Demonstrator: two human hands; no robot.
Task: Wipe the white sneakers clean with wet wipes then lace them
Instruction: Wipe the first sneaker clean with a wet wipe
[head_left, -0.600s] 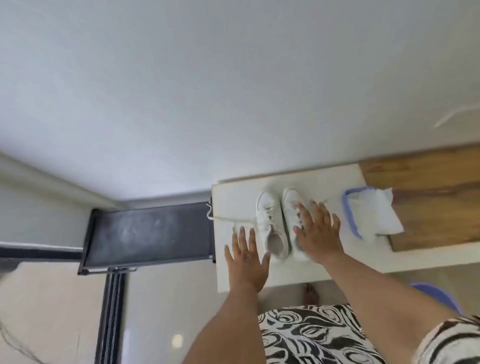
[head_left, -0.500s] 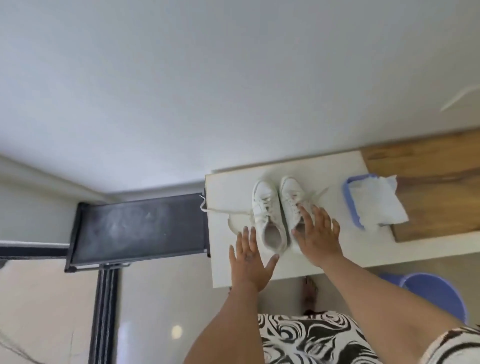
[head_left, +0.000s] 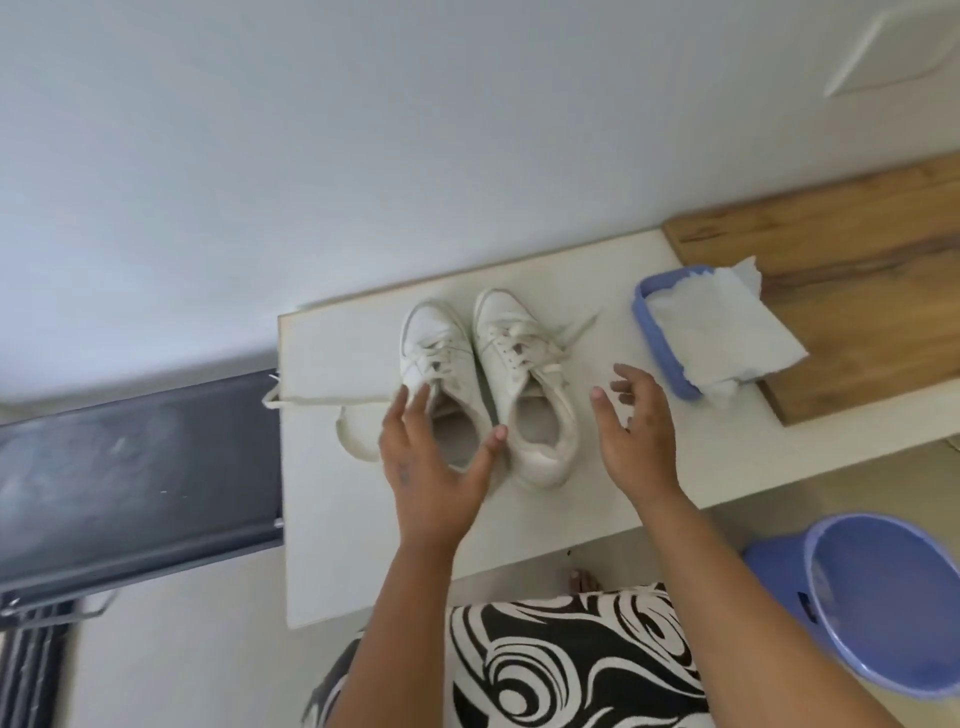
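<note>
Two white sneakers stand side by side, toes pointing away, on the white table (head_left: 571, 499). The left sneaker (head_left: 434, 358) has a long loose lace (head_left: 332, 400) trailing off to the left edge. The right sneaker (head_left: 524, 374) has its laces loosely threaded. My left hand (head_left: 428, 462) is spread over the heel opening of the left sneaker, fingers straight. Hovering just right of the right sneaker, my right hand (head_left: 636, 431) has relaxed fingers and holds nothing. A blue tray (head_left: 660, 348) with white wipes (head_left: 722, 327) sits to the right.
A wooden board (head_left: 857, 270) lies under the tray's far side at the table's right. A blue plastic bucket (head_left: 883, 603) stands on the floor at lower right. A dark grey metal shelf (head_left: 135, 483) adjoins the table's left edge. A white wall rises behind.
My right hand has lifted off the right sneaker and moved to its right side. My left hand has slid forward onto the left sneaker's heel opening. The view has tilted down.
</note>
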